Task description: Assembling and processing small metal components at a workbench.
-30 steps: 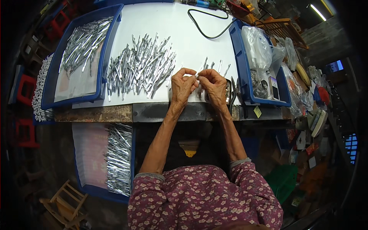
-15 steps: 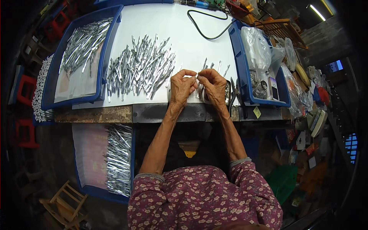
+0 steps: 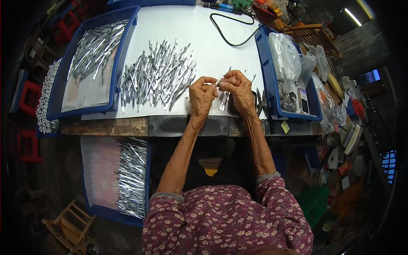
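Observation:
Over the white sheet, my left hand [image 3: 202,95] and my right hand [image 3: 239,92] meet fingertip to fingertip. Between their pinched fingers is a small, thin silvery metal strip [image 3: 219,80]; both hands seem to grip it, though its ends are partly hidden by the fingers. To the left of my left hand lies a large loose heap of similar metal strips [image 3: 157,78]. A few more strips [image 3: 223,102] rest under and between my hands. Beside my right wrist is a small dark container [image 3: 232,107], mostly covered by the hand, with dark-handled pliers [image 3: 262,102] to its right.
A blue tray [image 3: 114,80] of metal strips stands at the left; another blue tray [image 3: 146,182] sits below the table edge. At the right, a blue bin [image 3: 272,76] holds plastic bags and a phone [image 3: 303,100]. A black cable [image 3: 216,29] curves across the back.
My right hand has turned and shifted slightly, its fingers rising a little. The strip between the fingertips now shows more plainly. The whole view has shifted slightly.

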A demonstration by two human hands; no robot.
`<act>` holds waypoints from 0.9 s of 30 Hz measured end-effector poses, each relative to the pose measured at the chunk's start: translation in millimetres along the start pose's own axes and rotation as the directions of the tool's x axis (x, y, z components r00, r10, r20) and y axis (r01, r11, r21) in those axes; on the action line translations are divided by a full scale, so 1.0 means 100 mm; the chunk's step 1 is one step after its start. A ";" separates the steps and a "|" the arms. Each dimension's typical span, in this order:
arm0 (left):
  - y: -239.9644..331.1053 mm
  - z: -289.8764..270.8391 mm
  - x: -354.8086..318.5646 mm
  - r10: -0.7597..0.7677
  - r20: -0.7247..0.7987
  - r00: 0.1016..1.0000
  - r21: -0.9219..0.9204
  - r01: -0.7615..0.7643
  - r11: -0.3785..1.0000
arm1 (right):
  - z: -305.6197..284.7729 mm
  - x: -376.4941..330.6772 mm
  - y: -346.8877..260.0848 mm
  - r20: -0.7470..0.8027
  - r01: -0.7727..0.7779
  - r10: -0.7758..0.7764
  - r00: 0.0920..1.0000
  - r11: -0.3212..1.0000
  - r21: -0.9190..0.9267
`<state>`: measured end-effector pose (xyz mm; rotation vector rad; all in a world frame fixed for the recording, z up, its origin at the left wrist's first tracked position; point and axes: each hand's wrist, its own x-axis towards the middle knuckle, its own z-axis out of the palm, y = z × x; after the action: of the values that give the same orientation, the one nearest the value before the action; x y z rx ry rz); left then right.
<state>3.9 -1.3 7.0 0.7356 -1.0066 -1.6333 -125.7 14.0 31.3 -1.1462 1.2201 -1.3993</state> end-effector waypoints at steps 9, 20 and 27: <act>-0.04 0.04 -0.01 0.201 -0.199 0.959 0.305 -0.134 0.943 | 0.25 -0.05 0.08 -0.114 0.085 -0.104 0.988 0.984 -0.159; -0.01 0.05 -0.02 0.110 -0.184 0.977 0.122 -0.088 0.989 | 0.38 -0.10 0.23 -0.208 0.149 -0.282 0.936 0.858 -0.492; -0.05 0.01 -0.01 0.096 -0.162 0.982 -0.036 -0.103 0.994 | 0.38 -0.05 0.12 -0.204 0.126 -0.165 0.965 0.974 -0.189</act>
<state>1.3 0.0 2.7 0.7617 -0.8759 -1.4810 -86.4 12.6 22.2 -1.2485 1.4624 -1.5869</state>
